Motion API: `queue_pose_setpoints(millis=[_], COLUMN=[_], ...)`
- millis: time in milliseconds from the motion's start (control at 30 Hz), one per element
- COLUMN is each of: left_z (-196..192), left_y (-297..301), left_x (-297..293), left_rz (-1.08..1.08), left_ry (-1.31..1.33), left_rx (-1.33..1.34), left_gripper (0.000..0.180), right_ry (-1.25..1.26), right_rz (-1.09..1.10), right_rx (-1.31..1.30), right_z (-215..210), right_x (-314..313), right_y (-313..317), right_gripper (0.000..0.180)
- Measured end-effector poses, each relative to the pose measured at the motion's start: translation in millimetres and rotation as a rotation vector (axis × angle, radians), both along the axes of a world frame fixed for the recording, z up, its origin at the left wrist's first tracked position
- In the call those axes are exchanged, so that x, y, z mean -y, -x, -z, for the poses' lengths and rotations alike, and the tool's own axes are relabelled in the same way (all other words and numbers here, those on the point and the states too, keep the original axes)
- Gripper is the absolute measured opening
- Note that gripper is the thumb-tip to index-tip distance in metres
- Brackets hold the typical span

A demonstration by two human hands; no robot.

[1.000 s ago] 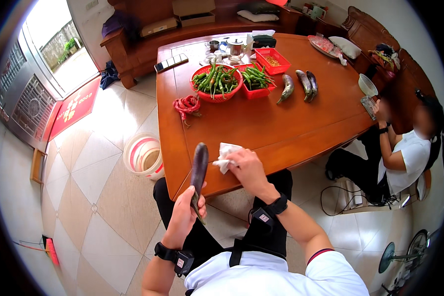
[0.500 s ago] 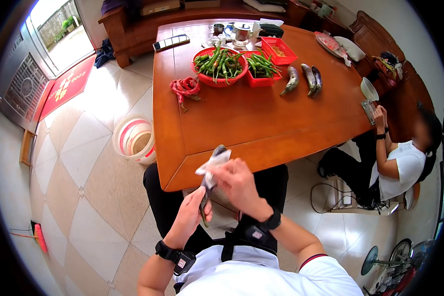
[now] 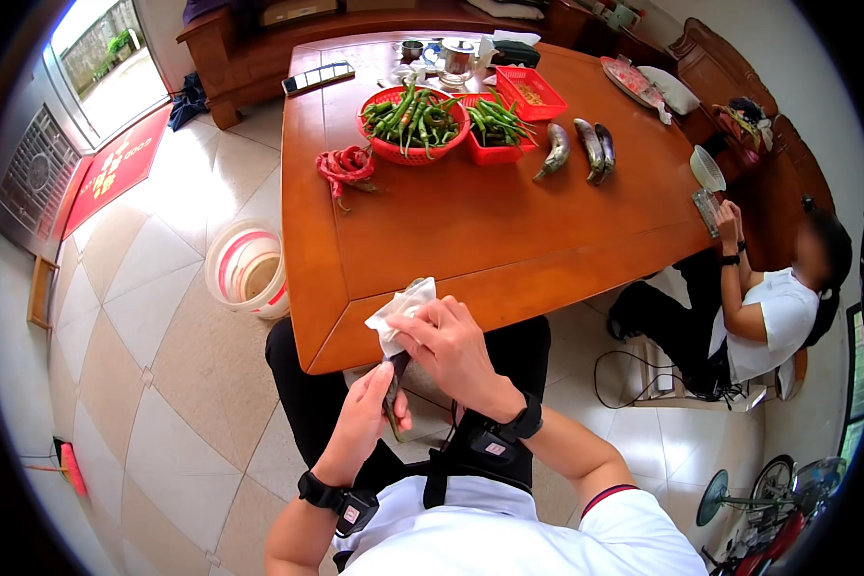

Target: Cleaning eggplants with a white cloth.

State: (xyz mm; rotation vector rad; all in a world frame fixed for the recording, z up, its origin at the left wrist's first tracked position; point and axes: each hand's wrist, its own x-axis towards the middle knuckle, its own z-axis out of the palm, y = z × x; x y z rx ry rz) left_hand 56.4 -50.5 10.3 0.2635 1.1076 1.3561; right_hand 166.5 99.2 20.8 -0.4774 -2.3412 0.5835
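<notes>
At the wooden table (image 3: 432, 226), left hand (image 3: 358, 413) grips eggplant (image 3: 398, 367) by stem end; right hand (image 3: 456, 357) pinches tissue (image 3: 401, 305) against it. Probably firm, light, slick; best held there.

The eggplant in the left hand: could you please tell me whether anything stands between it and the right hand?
Yes, a crumpled white tissue lies between the right hand and the eggplant, covering much of its far part. Nothing visible separates the left hand from the eggplant's near part.
</notes>
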Motion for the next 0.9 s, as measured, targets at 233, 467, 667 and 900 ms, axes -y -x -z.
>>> queue_pose_setpoints(millis=[233, 467, 667, 900], left_z=[-2.7, -1.3, -1.9, -7.7], left_y=[0.7, -1.9, -2.8, -2.7], left_x=[-3.2, -1.0, -1.6, -4.9], left_rz=[0.032, 0.047, 0.057, 0.072], left_ry=[-0.033, 0.027, 0.037, -0.026], left_rx=[-0.029, -0.128, -0.148, -0.151], left_gripper=[0.035, 0.039, 0.035, 0.029], right_ry=[0.088, 0.147, -0.005, 0.237], right_rz=[0.125, 0.151, -0.029, 0.179], right_rx=[-0.015, -0.104, 0.049, -0.033], right_z=[-3.3, -18.0, -1.4, -7.9], right_x=[-50.1, -33.2, 8.1, -54.2], right_y=[6.1, -4.4, -12.4, -10.3], right_gripper=[0.020, 0.023, 0.022, 0.021])
